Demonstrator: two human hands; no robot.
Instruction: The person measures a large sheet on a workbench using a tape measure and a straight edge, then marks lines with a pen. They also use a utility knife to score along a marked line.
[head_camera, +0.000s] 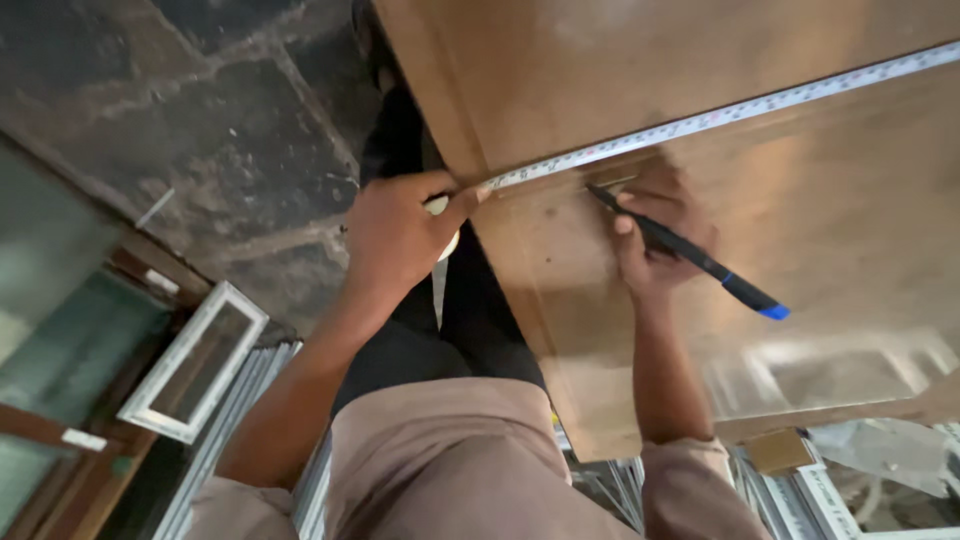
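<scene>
The left hand (395, 235) is curled shut around the white case of a tape measure (700, 120), and its thumb pushes the end of the tape down at the edge of a big shiny brown sheet (820, 220). The yellowish tape runs from that edge up and across the sheet toward the far right. The right hand (655, 240) lies on the sheet just under the tape, its fingers pinched tight on a black pen with a blue end (690, 253), and the pen tip touches the sheet right beside the tape
</scene>
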